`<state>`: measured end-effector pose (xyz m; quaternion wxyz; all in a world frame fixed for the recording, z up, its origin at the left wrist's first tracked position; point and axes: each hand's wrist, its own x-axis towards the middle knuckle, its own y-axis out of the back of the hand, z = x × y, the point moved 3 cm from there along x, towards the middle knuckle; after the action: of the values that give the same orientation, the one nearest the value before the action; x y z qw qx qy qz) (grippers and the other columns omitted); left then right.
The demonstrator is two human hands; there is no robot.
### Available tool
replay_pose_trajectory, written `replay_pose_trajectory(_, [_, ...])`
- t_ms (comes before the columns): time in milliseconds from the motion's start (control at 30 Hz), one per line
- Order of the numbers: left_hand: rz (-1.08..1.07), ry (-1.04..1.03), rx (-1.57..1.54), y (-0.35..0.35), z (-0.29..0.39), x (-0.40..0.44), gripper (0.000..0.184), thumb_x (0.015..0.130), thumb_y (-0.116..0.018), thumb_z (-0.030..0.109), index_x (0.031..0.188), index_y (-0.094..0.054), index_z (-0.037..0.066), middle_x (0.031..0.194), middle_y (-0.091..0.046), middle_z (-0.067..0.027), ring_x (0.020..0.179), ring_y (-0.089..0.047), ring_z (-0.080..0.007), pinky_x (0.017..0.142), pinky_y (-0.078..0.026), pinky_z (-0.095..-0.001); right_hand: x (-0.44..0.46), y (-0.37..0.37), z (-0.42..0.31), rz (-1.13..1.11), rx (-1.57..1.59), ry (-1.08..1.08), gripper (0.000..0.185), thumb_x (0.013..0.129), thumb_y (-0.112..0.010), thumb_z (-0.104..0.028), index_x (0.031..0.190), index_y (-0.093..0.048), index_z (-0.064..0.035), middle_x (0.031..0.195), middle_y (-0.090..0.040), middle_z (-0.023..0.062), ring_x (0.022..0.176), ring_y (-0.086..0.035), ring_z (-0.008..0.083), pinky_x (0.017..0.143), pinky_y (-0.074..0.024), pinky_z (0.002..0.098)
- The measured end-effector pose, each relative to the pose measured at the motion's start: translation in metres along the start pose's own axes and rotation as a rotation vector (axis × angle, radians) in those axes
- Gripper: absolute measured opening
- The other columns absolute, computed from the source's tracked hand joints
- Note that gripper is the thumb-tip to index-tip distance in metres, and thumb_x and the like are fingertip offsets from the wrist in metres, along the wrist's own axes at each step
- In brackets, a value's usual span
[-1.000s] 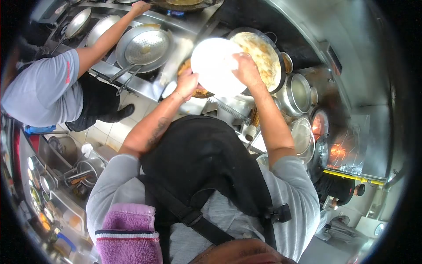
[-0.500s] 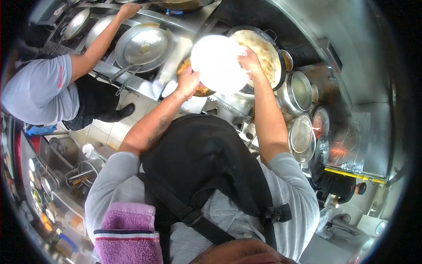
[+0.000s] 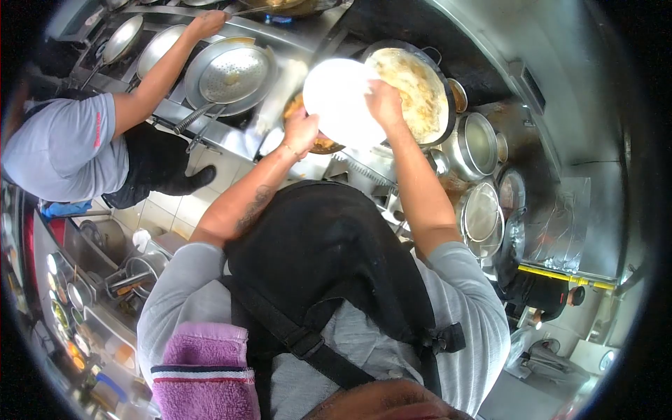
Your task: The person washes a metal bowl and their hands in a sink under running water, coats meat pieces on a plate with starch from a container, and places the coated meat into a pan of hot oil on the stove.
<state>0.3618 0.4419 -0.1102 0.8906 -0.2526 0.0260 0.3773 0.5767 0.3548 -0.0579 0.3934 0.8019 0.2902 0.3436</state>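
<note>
A round white plate (image 3: 341,101), washed out by glare, is held up in front of me at the stove. My left hand (image 3: 301,131) is closed on its near left rim, above a pan of orange-brown food (image 3: 326,144) that the plate partly covers. My right hand (image 3: 383,105) is closed at the plate's right edge, overlapping it; its fingertips and anything in them are hidden by glare. Just right of that hand, a large wok (image 3: 446,105) holds pale, foamy oil with food frying (image 3: 413,87). What lies on the plate cannot be made out.
Metal pots (image 3: 477,145) and a round strainer (image 3: 483,210) stand to the right of the wok. On the left, a perforated skimmer pan (image 3: 233,73) rests in a larger pan. A co-worker (image 3: 66,147) reaches over the stove at far left. Ingredient containers (image 3: 63,315) line the lower left.
The plate has shifted slightly left. My right hand has moved left and a little down, further over the plate's edge. My left hand keeps its hold.
</note>
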Motion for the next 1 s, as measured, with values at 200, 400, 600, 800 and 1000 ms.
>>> replay_pose_trajectory(200, [-0.018,-0.017,0.009,-0.001,0.0,0.001,0.033,0.093,-0.045,0.001,0.119,-0.063,-0.007,0.108,-0.072,-0.0164,0.088,-0.075,-0.0254,0.069,-0.066,-0.0359,-0.019,-0.037,-0.034,-0.089,-0.31,0.173,0.029,0.076,-0.074,-0.011,0.105,-0.074,-0.008,0.108,-0.07,0.023,0.105,-0.067,0.0382,0.095,-0.0548,0.0454])
replay_pose_trajectory(400, [0.004,-0.008,-0.028,0.003,0.0,-0.001,0.033,0.094,-0.045,0.002,0.121,-0.063,-0.006,0.108,-0.072,-0.0149,0.09,-0.074,-0.0243,0.069,-0.066,-0.0353,-0.033,-0.025,-0.039,-0.114,-0.234,0.381,0.03,0.077,-0.071,-0.009,0.107,-0.074,-0.0101,0.111,-0.07,0.0204,0.105,-0.068,0.0376,0.092,-0.0562,0.0446])
replay_pose_trajectory(600, [-0.001,0.008,0.002,0.009,0.003,0.0,0.032,0.095,-0.046,0.003,0.121,-0.064,-0.005,0.108,-0.072,-0.0144,0.089,-0.074,-0.0233,0.069,-0.066,-0.035,0.011,0.017,-0.015,-0.057,-0.121,0.136,0.037,0.074,-0.075,-0.011,0.111,-0.074,-0.0085,0.109,-0.07,0.021,0.095,-0.069,0.0391,0.089,-0.0569,0.0454])
replay_pose_trajectory(800, [-0.023,-0.016,-0.01,0.0,0.002,0.006,0.032,0.095,-0.048,0.003,0.121,-0.064,-0.006,0.109,-0.072,-0.0157,0.09,-0.074,-0.0239,0.069,-0.066,-0.0355,0.006,-0.03,-0.024,0.023,-0.126,0.304,0.04,0.076,-0.073,-0.008,0.116,-0.073,-0.0101,0.109,-0.07,0.02,0.107,-0.067,0.0379,0.096,-0.0547,0.0452])
replay_pose_trajectory(1000, [0.021,0.007,-0.006,0.008,0.01,-0.003,0.032,0.095,-0.047,0.002,0.121,-0.063,-0.007,0.112,-0.071,-0.0178,0.092,-0.074,-0.0257,0.071,-0.066,-0.0358,-0.017,-0.009,-0.013,-0.31,-0.129,0.39,0.035,0.079,-0.07,-0.012,0.113,-0.073,-0.0094,0.112,-0.071,0.0212,0.107,-0.067,0.0392,0.095,-0.0548,0.0454])
